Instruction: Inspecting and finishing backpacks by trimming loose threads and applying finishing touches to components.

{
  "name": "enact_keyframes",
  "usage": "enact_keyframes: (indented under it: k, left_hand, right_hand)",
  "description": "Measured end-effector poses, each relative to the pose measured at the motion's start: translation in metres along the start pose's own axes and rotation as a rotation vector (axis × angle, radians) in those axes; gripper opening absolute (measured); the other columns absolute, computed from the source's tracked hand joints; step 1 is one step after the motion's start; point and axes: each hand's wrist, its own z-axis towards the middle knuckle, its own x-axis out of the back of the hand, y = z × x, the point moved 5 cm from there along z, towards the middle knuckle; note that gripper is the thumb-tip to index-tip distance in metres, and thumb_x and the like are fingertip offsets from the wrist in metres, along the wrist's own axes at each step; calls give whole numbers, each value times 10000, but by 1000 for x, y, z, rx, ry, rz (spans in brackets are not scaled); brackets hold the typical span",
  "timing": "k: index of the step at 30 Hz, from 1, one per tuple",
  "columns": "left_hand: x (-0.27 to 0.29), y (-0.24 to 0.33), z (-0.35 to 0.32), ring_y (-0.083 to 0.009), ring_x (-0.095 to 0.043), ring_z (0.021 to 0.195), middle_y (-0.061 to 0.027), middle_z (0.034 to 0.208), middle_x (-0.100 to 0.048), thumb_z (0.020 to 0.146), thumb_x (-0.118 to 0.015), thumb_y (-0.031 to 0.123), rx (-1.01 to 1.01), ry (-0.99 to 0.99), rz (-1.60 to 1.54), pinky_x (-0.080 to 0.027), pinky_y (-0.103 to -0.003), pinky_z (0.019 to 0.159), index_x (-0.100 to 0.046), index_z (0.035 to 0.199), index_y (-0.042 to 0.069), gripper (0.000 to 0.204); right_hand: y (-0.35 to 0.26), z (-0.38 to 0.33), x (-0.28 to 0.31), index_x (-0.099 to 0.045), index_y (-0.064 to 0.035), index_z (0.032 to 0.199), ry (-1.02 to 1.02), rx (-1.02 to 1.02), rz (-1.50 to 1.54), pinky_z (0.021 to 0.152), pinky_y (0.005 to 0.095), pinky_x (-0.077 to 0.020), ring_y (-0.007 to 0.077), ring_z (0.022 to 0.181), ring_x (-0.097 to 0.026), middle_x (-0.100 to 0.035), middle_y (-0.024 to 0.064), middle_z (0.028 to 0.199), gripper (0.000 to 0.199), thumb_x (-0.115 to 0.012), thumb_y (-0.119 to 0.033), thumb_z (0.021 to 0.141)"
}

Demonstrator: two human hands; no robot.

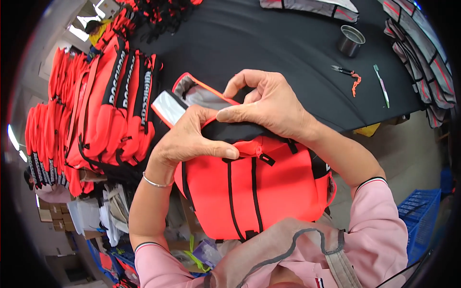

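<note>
Silver bangle (156, 184) behind grip of left hand (189, 137); farther back, pink short sleeves (377, 216), striped cuffs (370, 183); grey apron (269, 242).

Mug (352, 43), snips (342, 70) and toothbrush (382, 86) are on the table (225, 45), right of the backpack (283, 192); piled bags (108, 105) left.

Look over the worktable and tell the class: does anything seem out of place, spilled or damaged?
The toothbrush on the right of the black table seems out of place: a bathroom item lying near small snips among fabric bags. Nothing looks spilled or damaged.
</note>
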Motion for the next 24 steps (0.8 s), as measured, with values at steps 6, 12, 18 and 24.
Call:
enact_keyframes:
  k: [6, 12, 18, 24]
  left_hand:
    - [-9, 6, 7, -82, -643, 819, -19, 894, -718, 636, -855, 6, 57, 69, -171, -514, -235, 779, -721, 975, -6, 364]
    - [-18, -2, 7, -89, -641, 797, -8, 881, -694, 620, -874, 68, -24, 105, -217, -508, -221, 757, -702, 974, -6, 400]
    - [-22, -24, -5, -72, -612, 761, 12, 836, -666, 610, -890, 104, 22, 89, -224, -502, -216, 727, -685, 1001, -10, 456]
    - [-19, -10, -10, -63, -617, 759, 1, 821, -682, 633, -895, 121, 148, 68, 0, -499, -219, 684, -698, 958, -22, 406]
  right_hand:
    - [-5, 0, 17, -592, -25, 793, 204, 237, -260, 459, 229, -415, 40, 520, -536, -569, 2, 562, 328, -856, -213, 742]
    - [-5, 15, 16, -544, -33, 734, 229, 302, -323, 503, 255, -431, 99, 545, -547, -561, 39, 600, 331, -830, -198, 732]
    - [30, 32, -11, -505, -44, 740, -153, 63, -232, 490, 231, -357, 17, 553, -443, -481, -36, 597, 318, -787, -167, 823]
    - [-5, 25, 1, -558, -23, 794, -141, 146, -327, 511, 251, -381, 60, 581, -490, -545, 17, 632, 266, -711, -212, 900]
